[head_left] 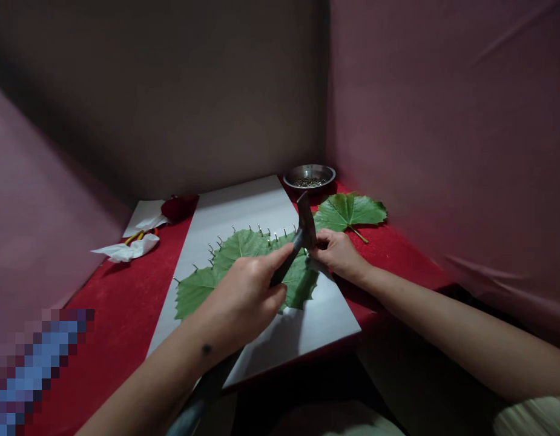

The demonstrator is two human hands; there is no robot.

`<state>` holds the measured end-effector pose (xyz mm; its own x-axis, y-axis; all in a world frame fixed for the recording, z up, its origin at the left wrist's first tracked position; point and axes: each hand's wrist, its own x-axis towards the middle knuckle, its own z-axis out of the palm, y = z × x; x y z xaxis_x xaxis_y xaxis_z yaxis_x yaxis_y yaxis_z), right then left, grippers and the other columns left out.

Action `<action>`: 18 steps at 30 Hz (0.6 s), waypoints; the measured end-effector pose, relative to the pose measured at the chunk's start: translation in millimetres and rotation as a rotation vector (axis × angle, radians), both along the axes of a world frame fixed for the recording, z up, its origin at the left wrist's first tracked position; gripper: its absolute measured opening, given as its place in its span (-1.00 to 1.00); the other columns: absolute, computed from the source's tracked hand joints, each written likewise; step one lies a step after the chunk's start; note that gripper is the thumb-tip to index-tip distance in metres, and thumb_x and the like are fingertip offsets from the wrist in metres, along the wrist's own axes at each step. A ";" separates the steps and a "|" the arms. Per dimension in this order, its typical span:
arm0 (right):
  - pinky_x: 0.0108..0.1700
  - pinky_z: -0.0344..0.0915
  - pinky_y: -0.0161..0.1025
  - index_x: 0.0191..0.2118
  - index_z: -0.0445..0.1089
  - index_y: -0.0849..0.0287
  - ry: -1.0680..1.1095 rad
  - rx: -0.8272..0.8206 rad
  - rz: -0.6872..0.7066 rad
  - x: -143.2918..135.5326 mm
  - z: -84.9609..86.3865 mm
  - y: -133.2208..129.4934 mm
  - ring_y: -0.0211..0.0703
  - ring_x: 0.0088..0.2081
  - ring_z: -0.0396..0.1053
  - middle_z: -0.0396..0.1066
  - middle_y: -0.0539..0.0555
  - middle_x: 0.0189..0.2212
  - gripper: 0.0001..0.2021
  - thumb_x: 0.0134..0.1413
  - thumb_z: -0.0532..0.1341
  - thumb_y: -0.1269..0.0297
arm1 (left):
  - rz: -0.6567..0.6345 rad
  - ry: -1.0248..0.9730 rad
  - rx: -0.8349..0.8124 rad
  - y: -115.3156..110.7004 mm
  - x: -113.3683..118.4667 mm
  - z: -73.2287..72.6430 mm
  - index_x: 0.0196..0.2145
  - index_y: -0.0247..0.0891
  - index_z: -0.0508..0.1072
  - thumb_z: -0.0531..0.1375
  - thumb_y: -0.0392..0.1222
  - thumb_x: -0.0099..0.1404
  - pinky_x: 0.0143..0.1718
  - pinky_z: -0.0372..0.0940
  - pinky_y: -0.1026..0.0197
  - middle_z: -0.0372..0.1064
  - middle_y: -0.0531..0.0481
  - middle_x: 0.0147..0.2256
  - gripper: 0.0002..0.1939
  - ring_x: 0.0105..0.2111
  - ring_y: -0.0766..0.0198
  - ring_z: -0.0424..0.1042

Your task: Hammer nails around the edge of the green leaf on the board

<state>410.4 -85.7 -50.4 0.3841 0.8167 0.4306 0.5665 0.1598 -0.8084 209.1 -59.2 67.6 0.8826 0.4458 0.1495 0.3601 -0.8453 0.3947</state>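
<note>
My left hand [250, 297] is wrapped round the handle of a hammer [307, 221], index finger stretched along it toward the head. Beneath it a green lobed leaf [241, 247] lies flat on a white board [237, 206]. Several thin nails [220, 240] stand along the leaf's upper edge, some of them leaning. At the leaf's right edge my right hand [341, 251] is closed in a pinch on a small nail [306, 251]; the hammer head partly hides these fingertips.
A metal bowl [309, 177] of small nails stands behind the board on a red cloth [116, 297]. To the right lies a second leaf [350, 211]. Crumpled white paper [143, 247], yellow-and-orange handles [141, 236] and a dark red bundle [176, 209] are at left. Pink sheets [443, 133] hang alongside.
</note>
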 end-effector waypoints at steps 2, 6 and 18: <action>-0.33 0.24 -0.28 -0.54 0.38 0.21 0.008 -0.010 -0.008 0.2 -0.7 0.3 -0.22 -0.43 0.33 0.37 0.03 -0.51 -0.95 -0.16 0.20 0.42 | 0.017 -0.069 -0.009 -1.2 -2.0 4.9 0.10 -0.28 0.31 0.06 -0.40 0.09 -0.49 0.24 0.28 0.42 0.06 -0.50 -0.43 -0.54 0.33 0.33; -0.31 0.24 -0.27 -0.55 0.38 0.20 0.000 -0.031 -0.027 0.9 -2.3 1.7 -0.23 -0.43 0.33 0.38 0.03 -0.51 -0.95 -0.17 0.20 0.43 | 0.069 -0.206 -0.012 -3.6 -5.6 6.1 0.14 -0.28 0.26 0.07 -0.37 0.11 -0.44 0.28 0.26 0.46 0.00 -0.38 -0.41 -0.44 0.29 0.40; -0.30 0.25 -0.28 -0.56 0.39 0.21 -0.002 -0.039 -0.042 0.0 -0.9 2.1 -0.23 -0.43 0.33 0.38 0.02 -0.51 -0.94 -0.19 0.21 0.46 | 0.059 -0.237 0.017 -4.2 -9.4 7.1 0.16 -0.27 0.23 0.09 -0.36 0.12 -0.28 0.33 0.21 0.49 -0.10 -0.15 -0.40 -0.25 0.20 0.46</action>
<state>410.5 -83.6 -51.3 0.4173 0.8160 0.4000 0.5739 0.1046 -0.8122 199.7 -63.4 74.7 0.7943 0.4915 0.3572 0.3081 -0.8325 0.4604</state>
